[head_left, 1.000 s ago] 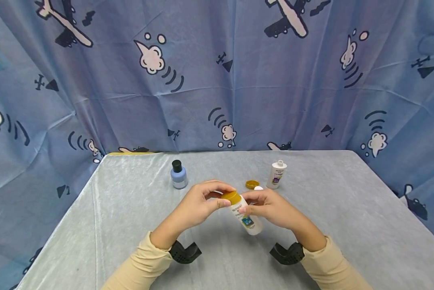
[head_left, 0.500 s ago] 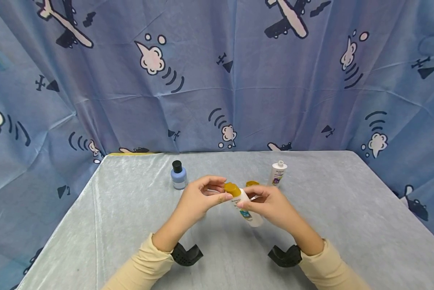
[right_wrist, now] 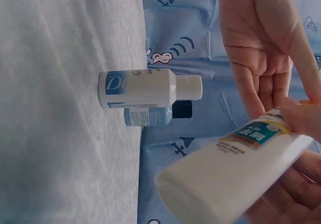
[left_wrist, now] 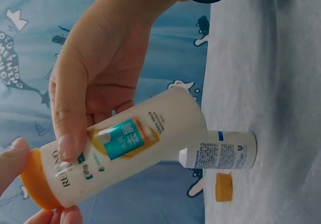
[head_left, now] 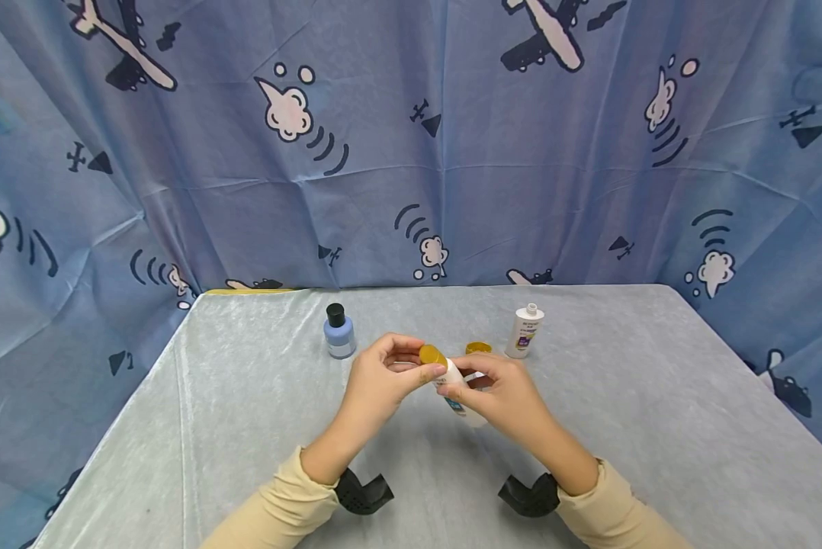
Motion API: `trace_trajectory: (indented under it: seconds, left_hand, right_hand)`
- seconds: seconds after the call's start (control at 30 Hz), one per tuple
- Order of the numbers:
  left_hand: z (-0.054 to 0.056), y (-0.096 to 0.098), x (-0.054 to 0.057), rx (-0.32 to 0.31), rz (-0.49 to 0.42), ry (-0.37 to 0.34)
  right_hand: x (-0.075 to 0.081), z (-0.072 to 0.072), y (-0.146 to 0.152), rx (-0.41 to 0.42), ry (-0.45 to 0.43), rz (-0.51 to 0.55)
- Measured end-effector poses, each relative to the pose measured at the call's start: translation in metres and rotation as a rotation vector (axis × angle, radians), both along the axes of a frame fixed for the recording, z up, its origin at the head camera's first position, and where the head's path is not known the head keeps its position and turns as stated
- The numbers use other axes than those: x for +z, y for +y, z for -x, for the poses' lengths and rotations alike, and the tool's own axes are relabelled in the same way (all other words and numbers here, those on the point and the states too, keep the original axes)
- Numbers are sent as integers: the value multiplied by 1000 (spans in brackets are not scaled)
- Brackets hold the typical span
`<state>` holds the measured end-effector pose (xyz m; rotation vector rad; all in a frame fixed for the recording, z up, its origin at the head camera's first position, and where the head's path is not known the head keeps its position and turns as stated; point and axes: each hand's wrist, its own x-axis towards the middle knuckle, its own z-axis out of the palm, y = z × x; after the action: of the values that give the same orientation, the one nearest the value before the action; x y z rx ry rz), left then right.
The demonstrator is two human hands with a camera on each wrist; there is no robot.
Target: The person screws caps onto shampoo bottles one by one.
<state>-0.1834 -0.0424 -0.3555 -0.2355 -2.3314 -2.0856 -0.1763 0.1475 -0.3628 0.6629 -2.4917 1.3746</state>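
Tilted above the table is a white shampoo bottle (head_left: 460, 404) with a teal label and a yellow cap (head_left: 433, 355) at its upper end. My left hand (head_left: 390, 381) pinches that cap between thumb and fingers. Around the bottle's body, just below the cap, my right hand (head_left: 503, 389) grips with its thumb on the label side. The left wrist view shows the cap (left_wrist: 40, 179) seated on the bottle, left fingertips (left_wrist: 12, 158) on its edge. In the right wrist view the bottle's base (right_wrist: 183, 196) points toward the camera.
Farther back stand a blue bottle (head_left: 338, 335) with a black cap and a white bottle (head_left: 524, 332) with its narrow neck bare. A loose yellow cap (head_left: 478, 348) lies between them. One more white bottle (right_wrist: 138, 88) with a blue label stands near the blue one.
The bottle has shifted slightly up and left, its yellow cap now facing more toward the left. Both wrists have drawn inward, and the left fingers have changed their hold on the cap.
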Motion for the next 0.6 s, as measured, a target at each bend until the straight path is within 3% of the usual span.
trace_trajectory:
  seconds: [0.37,0.6]
  left_hand:
    - [-4,2,-1,14,-13,0]
    - [-3,0,-1,-44,-36,27]
  right_hand:
    - [-2,0,-1,-12,8,21]
    - [2,1,3,47,-53,36]
